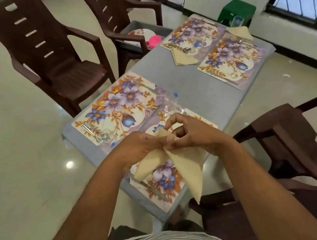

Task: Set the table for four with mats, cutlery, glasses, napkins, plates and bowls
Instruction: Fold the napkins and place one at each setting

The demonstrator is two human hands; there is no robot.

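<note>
- Both forearms reach forward and converge, bare to the elbow
- Left hand (140, 145) pinches the napkin (189, 168), thumb on top
- Right hand (194, 133) grips the same fold, index finger and thumb curled in a ring

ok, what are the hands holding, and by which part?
Both hands, left hand and right hand, pinch one cream cloth napkin at its gathered top fold.

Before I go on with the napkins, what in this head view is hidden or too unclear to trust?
- Near mat: its middle is covered by both hands and the napkin.
- Glass behind the right hand: clear and blurred, outline uncertain.
- Grey bin on the far chair: the armrest blocks part of it; contents not countable.
- Left hand: fingertips hidden in the fold.
</note>
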